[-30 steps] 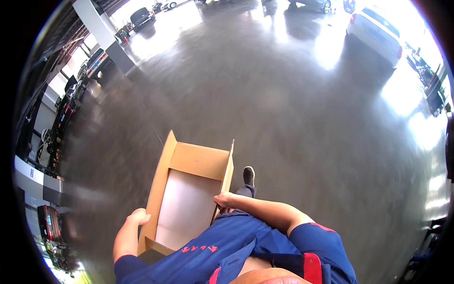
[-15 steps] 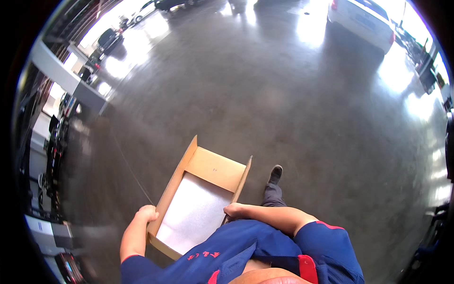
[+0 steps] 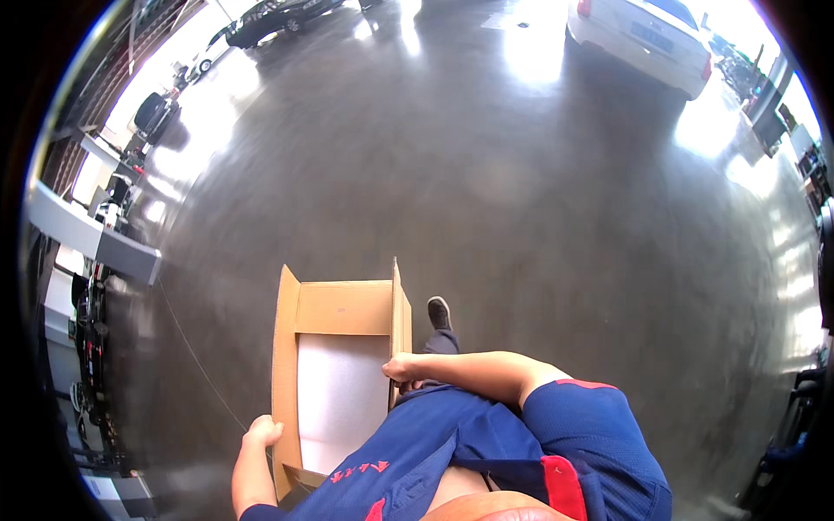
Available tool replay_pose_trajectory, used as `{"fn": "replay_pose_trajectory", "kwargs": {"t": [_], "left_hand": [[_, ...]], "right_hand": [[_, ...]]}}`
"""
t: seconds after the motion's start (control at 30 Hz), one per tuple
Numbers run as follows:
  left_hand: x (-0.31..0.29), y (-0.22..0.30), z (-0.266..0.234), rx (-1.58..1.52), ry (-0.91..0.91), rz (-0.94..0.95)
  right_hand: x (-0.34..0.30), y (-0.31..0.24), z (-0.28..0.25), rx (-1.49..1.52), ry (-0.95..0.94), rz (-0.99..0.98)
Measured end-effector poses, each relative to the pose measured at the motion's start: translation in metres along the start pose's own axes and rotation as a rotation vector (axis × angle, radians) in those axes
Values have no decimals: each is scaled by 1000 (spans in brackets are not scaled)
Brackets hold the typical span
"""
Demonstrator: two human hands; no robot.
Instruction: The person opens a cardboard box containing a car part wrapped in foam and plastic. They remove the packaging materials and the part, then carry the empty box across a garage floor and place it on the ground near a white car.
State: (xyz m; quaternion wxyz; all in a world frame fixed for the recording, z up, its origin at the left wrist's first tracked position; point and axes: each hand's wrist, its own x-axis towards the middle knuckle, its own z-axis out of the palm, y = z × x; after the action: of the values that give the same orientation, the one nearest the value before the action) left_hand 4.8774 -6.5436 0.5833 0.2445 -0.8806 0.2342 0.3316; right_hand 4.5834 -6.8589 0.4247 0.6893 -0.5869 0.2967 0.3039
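An open cardboard box (image 3: pixel 345 306) with its flaps raised is held in front of my body, to the left of centre. Inside it lies a white, smooth sheet or padding (image 3: pixel 340 391); anything under that is hidden. My left hand (image 3: pixel 263 431) is closed on the box's left side, thumb showing on top. On the opposite side, my right hand (image 3: pixel 401 368) grips the right wall near the raised flap, its fingers curled over the edge. Part of the box's near end is covered by my blue shirt.
Grey polished floor (image 3: pixel 521 226) stretches ahead. A white car (image 3: pixel 641 43) stands at the far right, a dark car (image 3: pixel 282 19) at the far left. A grey and white pillar (image 3: pixel 95 234) rises at the left. My shoe (image 3: pixel 439 311) shows beyond the box's right side.
The box has swung from a rightward slant to nearly straight ahead and sits further left in view. Both hands keep their hold. The surroundings have shifted left.
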Motion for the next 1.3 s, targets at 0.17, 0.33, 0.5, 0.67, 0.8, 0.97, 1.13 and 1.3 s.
{"fn": "replay_pose_trajectory", "kwargs": {"t": [0.17,0.33,0.5,0.67,0.8,0.97,1.13,1.3], "left_hand": [[17,-8,-44,207,-98,104],[20,-8,-55,308,23,202],[27,-10,-32,402,80,241],[48,-62,15,333,97,269],[33,-103,47,163,70,224],[53,-82,65,116,70,213],[100,-83,29,388,61,301],[99,-75,10,451,116,394]], "right_hand": [[-26,0,38,69,113,55],[-65,24,90,-137,196,-89],[-20,52,120,-846,230,-415],[-18,38,128,-227,83,-62],[-30,28,154,55,223,-14],[1,52,158,-58,219,-52],[-2,36,184,205,312,28],[5,62,253,191,457,0]]}}
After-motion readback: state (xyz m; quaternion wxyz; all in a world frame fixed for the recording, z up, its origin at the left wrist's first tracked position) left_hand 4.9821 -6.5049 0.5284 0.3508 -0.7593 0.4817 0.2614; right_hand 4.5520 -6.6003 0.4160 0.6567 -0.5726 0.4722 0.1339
